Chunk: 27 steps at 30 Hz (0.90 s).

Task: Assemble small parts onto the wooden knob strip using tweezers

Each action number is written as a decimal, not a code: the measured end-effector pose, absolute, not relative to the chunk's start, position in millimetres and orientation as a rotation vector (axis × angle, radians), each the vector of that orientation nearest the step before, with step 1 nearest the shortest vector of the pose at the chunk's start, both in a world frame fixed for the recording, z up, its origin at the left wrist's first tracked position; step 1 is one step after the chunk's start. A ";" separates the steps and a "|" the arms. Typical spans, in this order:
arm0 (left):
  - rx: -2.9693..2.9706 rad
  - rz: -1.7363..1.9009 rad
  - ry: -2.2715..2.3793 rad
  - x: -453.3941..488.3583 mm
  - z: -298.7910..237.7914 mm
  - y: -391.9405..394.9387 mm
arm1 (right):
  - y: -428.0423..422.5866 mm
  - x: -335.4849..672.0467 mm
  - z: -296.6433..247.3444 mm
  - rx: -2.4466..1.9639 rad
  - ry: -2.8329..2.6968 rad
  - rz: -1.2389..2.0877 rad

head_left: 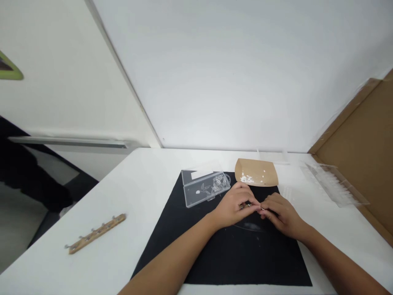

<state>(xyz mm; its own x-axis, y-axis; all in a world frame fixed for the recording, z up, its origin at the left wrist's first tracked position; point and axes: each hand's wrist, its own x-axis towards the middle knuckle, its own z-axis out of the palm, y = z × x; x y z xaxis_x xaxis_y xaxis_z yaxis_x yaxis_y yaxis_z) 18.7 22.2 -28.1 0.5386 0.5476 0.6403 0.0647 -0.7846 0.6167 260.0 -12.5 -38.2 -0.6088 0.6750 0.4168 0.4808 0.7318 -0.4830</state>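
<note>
My left hand (238, 205) and my right hand (283, 214) meet fingertip to fingertip over a black mat (245, 262). Both are closed in a pinch. Something small and shiny shows between the fingers, too small and too covered to name. Just beyond my left hand lies an open clear plastic case (196, 198) with several clear, leaf-shaped pieces inside. A brown paper pouch (260, 168) rests behind the hands, with small white bits scattered on it. Below the fingers, a faint clear curved object (251, 226) lies on the mat.
A wooden strip with several metal hooks (98, 233) lies at the left of the white table (144, 184). Clear plastic packaging (334, 184) sits at the right by a cardboard panel (359, 151). A white wall (230, 82) stands behind.
</note>
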 end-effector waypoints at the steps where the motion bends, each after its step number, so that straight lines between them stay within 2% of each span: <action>1: 2.249 1.216 0.505 19.2 -28.5 21.7 | -12.8 259.3 -38.0 -0.868 -2.335 0.427; 27: 2.265 1.344 0.411 19.8 -26.6 20.9 | -14.5 252.9 -39.3 -0.835 -2.316 0.345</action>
<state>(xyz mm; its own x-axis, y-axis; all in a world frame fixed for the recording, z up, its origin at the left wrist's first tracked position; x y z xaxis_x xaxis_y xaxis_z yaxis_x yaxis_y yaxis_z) 19.8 20.9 -26.6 0.4751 0.4784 0.7385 0.0164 -0.8440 0.5361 252.9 -14.5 -39.3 -0.5905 0.6453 0.4846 0.4762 0.7635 -0.4363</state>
